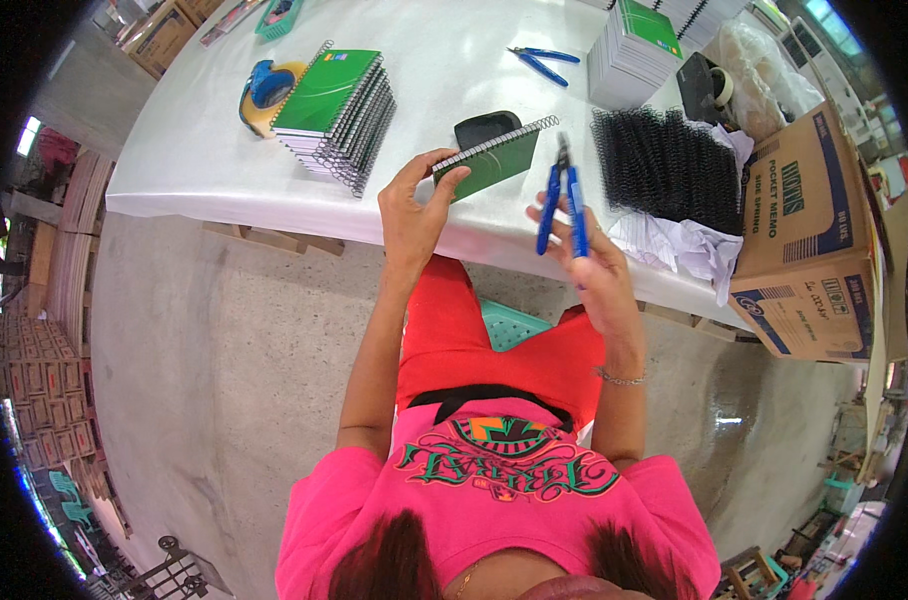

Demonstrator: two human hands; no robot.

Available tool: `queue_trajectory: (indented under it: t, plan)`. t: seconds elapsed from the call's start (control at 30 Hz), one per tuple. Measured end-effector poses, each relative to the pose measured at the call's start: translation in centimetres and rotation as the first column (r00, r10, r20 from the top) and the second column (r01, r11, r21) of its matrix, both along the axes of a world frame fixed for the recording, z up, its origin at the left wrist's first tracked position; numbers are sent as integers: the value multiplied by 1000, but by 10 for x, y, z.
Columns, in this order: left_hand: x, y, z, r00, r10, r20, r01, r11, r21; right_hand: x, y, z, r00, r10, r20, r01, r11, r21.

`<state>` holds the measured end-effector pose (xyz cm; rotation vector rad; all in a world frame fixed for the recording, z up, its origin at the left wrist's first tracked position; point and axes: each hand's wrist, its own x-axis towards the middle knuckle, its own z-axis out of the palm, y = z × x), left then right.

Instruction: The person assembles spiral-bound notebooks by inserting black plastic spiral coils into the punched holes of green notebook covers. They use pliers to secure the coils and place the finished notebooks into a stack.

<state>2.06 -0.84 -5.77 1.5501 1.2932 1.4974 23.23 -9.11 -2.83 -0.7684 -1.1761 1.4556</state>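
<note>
A small green spiral notebook (494,166) is tilted up above the table's near edge, with its coil along the top. My left hand (419,197) pinches it at its left end, thumb on the green cover. The coil's right end sticks out past the cover. Just right of it my right hand (604,270) holds blue-handled wire cutters (564,210), jaws pointing up near that coil end. Their handles are spread, and the jaws appear apart from the coil. Behind the notebook lies a black rounded object (487,130), partly hidden.
A stack of green spiral notebooks (336,105) stands at left beside a tape dispenser (264,92). Other blue cutters (546,62) lie farther back. To the right are black spiral coils (666,170), a stack of green-covered pads (634,55) and a cardboard box (809,230).
</note>
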Motion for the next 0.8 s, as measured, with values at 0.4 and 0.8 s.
queue_trajectory:
  t: [0.4, 0.8]
  plan:
    - [0, -6, -2, 987, -31, 157, 35, 999, -24, -60, 5, -13, 609, -403, 683, 11, 866, 500]
    - [-1, -9, -6, 997, -1, 81, 2, 1000, -13, -59, 8, -19, 667, -308, 679, -49, 890, 453]
